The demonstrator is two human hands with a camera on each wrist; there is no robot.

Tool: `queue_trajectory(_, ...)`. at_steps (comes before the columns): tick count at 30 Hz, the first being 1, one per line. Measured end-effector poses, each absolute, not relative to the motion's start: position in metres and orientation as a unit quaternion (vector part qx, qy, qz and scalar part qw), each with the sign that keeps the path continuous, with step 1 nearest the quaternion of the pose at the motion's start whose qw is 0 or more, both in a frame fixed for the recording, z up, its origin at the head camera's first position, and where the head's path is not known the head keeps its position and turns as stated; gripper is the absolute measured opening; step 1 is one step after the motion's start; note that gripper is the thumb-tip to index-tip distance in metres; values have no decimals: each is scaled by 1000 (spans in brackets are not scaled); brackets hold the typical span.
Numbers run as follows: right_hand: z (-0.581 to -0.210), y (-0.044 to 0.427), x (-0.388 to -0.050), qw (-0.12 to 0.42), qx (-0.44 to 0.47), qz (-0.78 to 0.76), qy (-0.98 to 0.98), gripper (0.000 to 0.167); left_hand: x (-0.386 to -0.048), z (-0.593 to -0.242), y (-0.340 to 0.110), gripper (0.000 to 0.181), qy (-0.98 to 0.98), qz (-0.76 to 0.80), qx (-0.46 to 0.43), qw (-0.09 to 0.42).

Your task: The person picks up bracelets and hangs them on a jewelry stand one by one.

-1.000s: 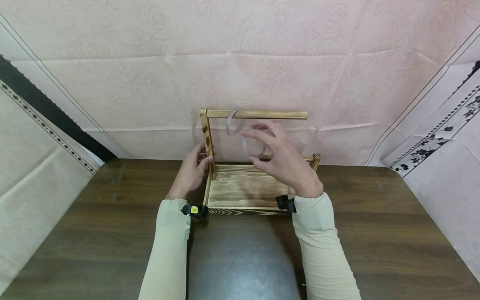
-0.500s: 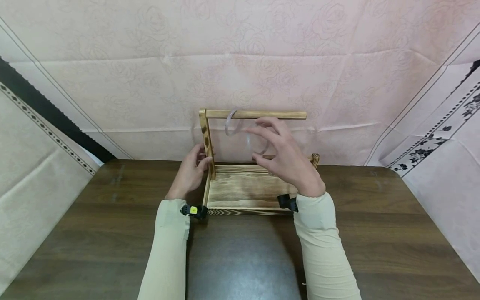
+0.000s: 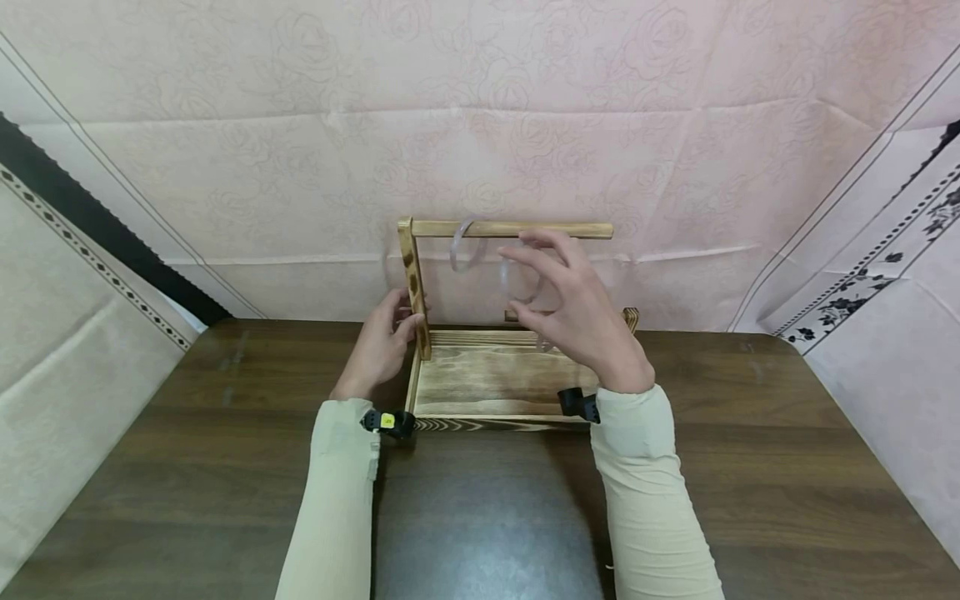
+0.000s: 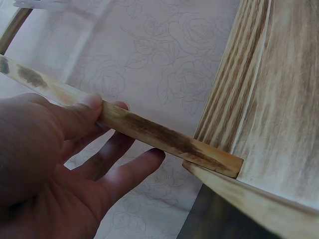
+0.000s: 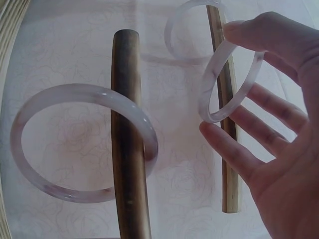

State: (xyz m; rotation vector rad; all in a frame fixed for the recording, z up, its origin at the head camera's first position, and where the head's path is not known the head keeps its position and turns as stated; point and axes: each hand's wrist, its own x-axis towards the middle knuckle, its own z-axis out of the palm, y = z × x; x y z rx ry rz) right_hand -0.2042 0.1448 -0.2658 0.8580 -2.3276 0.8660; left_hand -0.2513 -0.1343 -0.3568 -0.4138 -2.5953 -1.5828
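A wooden stand has a tray base [image 3: 487, 379], a left upright post [image 3: 412, 275], an upper bar [image 3: 442, 227] and a shorter lower bar [image 5: 128, 164]. My left hand [image 3: 381, 346] grips the upright post between thumb and fingers, clear in the left wrist view too. My right hand [image 3: 581, 312] pinches a pale translucent bangle [image 5: 207, 87] by its edge, just at the upper bar; whether the bar passes through it, I cannot tell. One bangle [image 3: 455, 250] hangs on the upper bar to its left. Another bangle [image 5: 17, 134] hangs round the lower bar.
The stand sits at the back edge of a brown wooden table [image 3: 480, 517], against a pink rose-patterned cloth [image 3: 480, 108]. The upper bar's right end is free. A right upright [image 3: 632, 320] carries the lower bar. Black wrist cameras [image 3: 577, 405] sit on both wrists.
My right hand has moved slightly up and to the right with its bangle, bringing it closer to the upper bar. The left hand still holds the post.
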Motion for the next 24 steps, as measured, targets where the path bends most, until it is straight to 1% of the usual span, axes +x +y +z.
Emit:
queue_trajectory(6, -264, 148, -205, 273, 320, 324, -847, 60, -252, -356, -133, 37, -843, -519, -137, 38)
queue_trajectory(24, -261, 155, -203, 292, 315, 315, -846, 61, -252, -356, -134, 38, -844, -518, -138, 37)
